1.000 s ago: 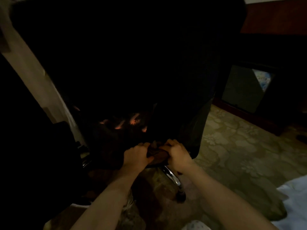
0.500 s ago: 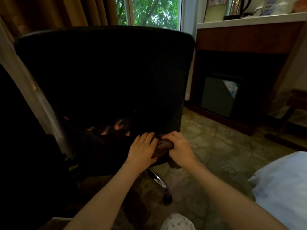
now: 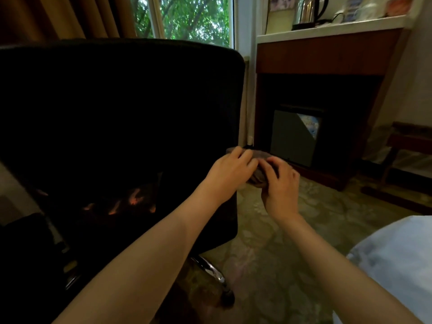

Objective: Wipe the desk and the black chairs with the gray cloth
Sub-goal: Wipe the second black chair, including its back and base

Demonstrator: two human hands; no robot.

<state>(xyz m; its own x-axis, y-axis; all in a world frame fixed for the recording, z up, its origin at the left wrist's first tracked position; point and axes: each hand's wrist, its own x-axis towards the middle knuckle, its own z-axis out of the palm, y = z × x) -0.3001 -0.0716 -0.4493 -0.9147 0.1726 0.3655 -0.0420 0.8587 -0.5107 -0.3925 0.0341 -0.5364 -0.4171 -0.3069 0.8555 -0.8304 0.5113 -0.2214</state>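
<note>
Gray cloth (image 3: 261, 154), bunched into a wad, sits between a person's two hands just beside the right edge of the black chair (image 3: 117, 108) backrest. The left hand (image 3: 230, 170) lies over its near side, fingers close together and curled onto the fabric. The right hand (image 3: 281, 185) grips it from the other side, fingers bent round it. Behind stand a wooden cabinet (image 3: 327, 57), a kettle (image 3: 308, 10) on its white top, and a window (image 3: 187, 17).
</note>
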